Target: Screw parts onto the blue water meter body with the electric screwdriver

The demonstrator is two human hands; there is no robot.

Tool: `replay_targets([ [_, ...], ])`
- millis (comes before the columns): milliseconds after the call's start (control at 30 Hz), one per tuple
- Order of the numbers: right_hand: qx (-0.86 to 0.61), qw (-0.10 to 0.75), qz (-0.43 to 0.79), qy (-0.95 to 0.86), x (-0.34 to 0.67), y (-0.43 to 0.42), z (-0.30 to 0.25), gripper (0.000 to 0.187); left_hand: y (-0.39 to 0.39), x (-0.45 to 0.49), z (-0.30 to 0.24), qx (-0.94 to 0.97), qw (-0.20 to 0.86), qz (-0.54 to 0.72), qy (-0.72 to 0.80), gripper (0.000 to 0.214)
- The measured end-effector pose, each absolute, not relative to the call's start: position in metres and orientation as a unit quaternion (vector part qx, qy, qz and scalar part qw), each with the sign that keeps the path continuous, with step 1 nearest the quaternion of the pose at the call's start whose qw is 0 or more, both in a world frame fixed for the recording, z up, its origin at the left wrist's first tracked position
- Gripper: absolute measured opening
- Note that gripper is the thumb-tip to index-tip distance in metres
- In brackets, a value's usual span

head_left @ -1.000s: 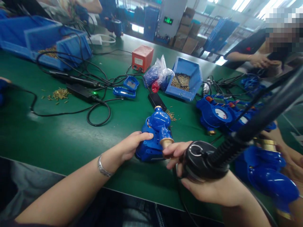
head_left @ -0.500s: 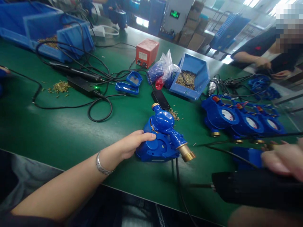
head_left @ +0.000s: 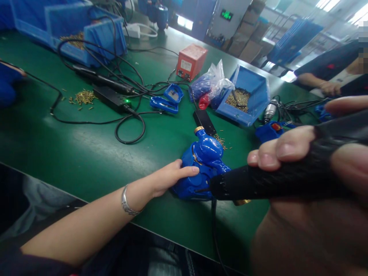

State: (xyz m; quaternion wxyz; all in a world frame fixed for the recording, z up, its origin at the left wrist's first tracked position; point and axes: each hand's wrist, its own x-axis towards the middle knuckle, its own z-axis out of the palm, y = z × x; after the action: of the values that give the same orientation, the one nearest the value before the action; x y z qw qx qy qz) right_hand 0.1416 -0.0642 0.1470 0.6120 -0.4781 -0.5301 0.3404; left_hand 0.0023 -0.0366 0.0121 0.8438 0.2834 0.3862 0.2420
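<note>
A blue water meter (head_left: 211,148) with brass threaded ends rests on the green table, its flat blue underside turned toward me. My left hand (head_left: 169,177) grips its left side, thumb laid over the underside. In my right hand (head_left: 290,153) is a black electric screwdriver (head_left: 247,183), fingers wrapped round its body. Its tip points left and reaches the meter's underside; whether it touches a screw I cannot make out. The screwdriver covers the meter's right side and most of its lower brass end.
Blue bins (head_left: 107,42) stand at the back left, and another blue bin (head_left: 258,96) of small screws at right. Near the middle are a red power box (head_left: 191,63), a plastic bag (head_left: 212,82) and blue covers (head_left: 166,104). Loose brass screws (head_left: 84,97) and cables lie about. A co-worker's arm (head_left: 319,82) shows at right.
My right hand has brought the screwdriver left and up from the lower right onto the meter. My left hand keeps its grip. The whole view has shifted slightly.
</note>
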Motion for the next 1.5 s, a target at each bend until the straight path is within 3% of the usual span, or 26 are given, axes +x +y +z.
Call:
replay_targets([
  [133,-0.415,0.622,0.413,-0.52,0.132,-0.057,0.124,0.03,-0.041,0.008,0.011,0.285,0.817,0.294,0.406,0.046],
  [267,-0.432,0.63,0.387,-0.517,0.126,-0.053,0.115,0.026,-0.042,0.014,0.01,0.287,0.803,0.307,0.422,0.038],
  [833,-0.429,0.615,0.421,-0.511,0.126,-0.06,0.109,0.031,-0.038,0.014,0.011,0.271,0.815,0.306,0.412,0.035],
  [1000,-0.406,0.625,0.439,-0.502,0.128,-0.055,0.108,0.025,-0.04,0.014,0.012,0.285,0.817,0.26,0.429,0.042],
  [1100,-0.37,0.615,0.488,-0.498,0.131,-0.053,0.109,0.031,-0.034,0.003,0.011,0.371,0.801,0.204,0.423,0.047],
  [1167,-0.349,0.606,0.512,-0.499,0.134,-0.054,0.11,0.035,-0.017,-0.01,0.014,0.497,0.732,0.157,0.439,0.051],
  [1267,-0.355,0.599,0.527,-0.488,0.136,-0.061,0.116,0.035,0.03,-0.021,0.028,0.67,0.518,0.155,0.509,0.06],
  [1400,-0.385,0.587,0.515,-0.491,0.147,-0.067,0.116,0.038,0.104,0.017,0.056,0.849,0.268,0.165,0.424,0.032],
  [1500,-0.308,0.564,0.544,-0.54,0.167,-0.054,0.102,0.038,0.14,0.074,0.06,0.9,0.236,0.11,0.348,0.02],
])
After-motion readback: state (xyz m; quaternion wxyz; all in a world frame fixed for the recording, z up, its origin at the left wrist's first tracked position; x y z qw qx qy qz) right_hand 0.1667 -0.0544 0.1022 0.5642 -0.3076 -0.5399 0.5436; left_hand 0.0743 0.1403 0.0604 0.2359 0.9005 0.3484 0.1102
